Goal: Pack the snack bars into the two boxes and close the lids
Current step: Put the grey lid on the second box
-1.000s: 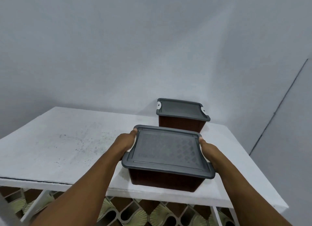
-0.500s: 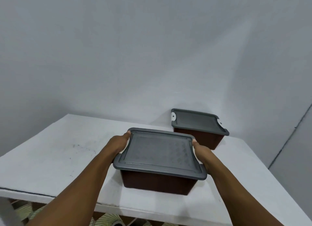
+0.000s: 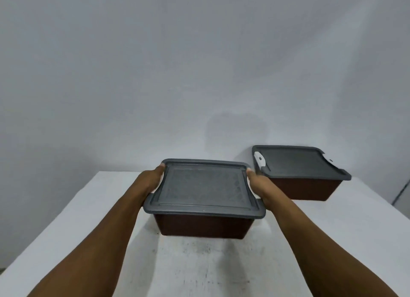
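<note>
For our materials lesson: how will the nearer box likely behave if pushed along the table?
The near box looks like rigid plastic, so it probably won't flex between the left hand and right hand. Low and wide, it should slide on the table, not tip.

Wall (image 3: 155,75): plain, matt, pale grey-white, filling the upper two thirds of the frame. Faint darker rounded patch (image 3: 236,128) on it, just right of centre. Light: soft, diffuse, brighter toward the upper right, dimmer at the left edge. Table (image 3: 77,230): white flat top across the lower third, its back edge against the wall, its left edge slanting from lower left toward centre. Dark speckles (image 3: 199,250) and scuffs on the top, lower centre. Thin dark line (image 3: 402,189), near-vertical, at the right edge at mid-height; seam or corner, cannot tell which.
</note>
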